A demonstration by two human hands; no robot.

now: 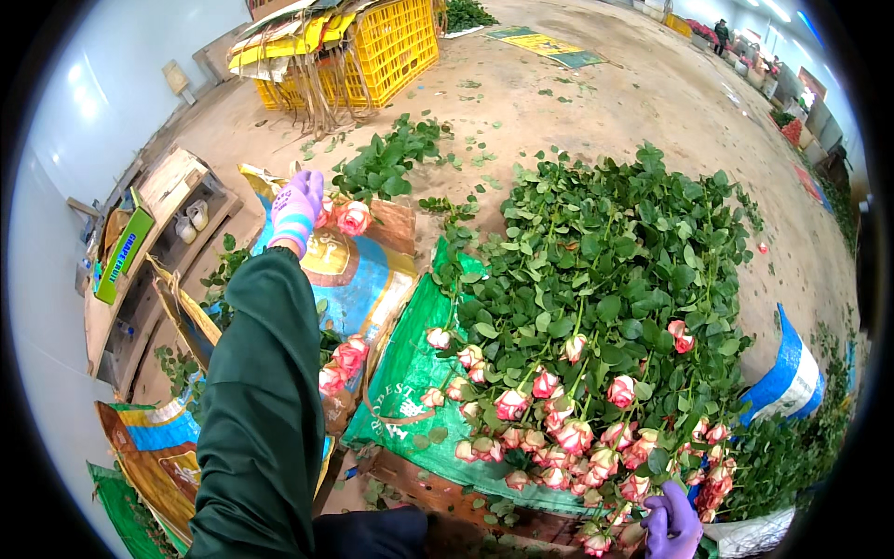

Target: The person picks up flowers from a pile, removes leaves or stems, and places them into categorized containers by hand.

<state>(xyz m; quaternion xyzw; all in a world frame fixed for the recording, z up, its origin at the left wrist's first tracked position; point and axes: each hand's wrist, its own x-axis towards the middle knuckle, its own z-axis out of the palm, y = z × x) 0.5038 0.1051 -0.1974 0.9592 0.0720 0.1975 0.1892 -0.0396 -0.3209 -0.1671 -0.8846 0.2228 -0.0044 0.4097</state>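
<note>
My left hand [297,208], in a lilac glove with a striped cuff, reaches over a blue and yellow woven sack [349,286]. Beside its palm lie pink-edged cream roses [354,218]; whether its fingers grip one is hidden. At the lower right, my right hand [672,523], in a purple glove, has bent fingers close to the rose heads [634,488]. I cannot tell if it holds a stem. Before me spreads a large heap of leafy rose stems [614,258], with blooms towards me, partly on a green woven sack [412,391]. More roses [349,355] lie beside my left sleeve.
A wooden shelf [157,209] stands along the left wall, carrying a green carton [124,255]. Yellow plastic crates [398,52] stand at the back, draped with straps. Loose foliage [391,161] lies on the floor. A blue-white sack [786,377] sticks up at right. A distant person [721,35] stands at upper right.
</note>
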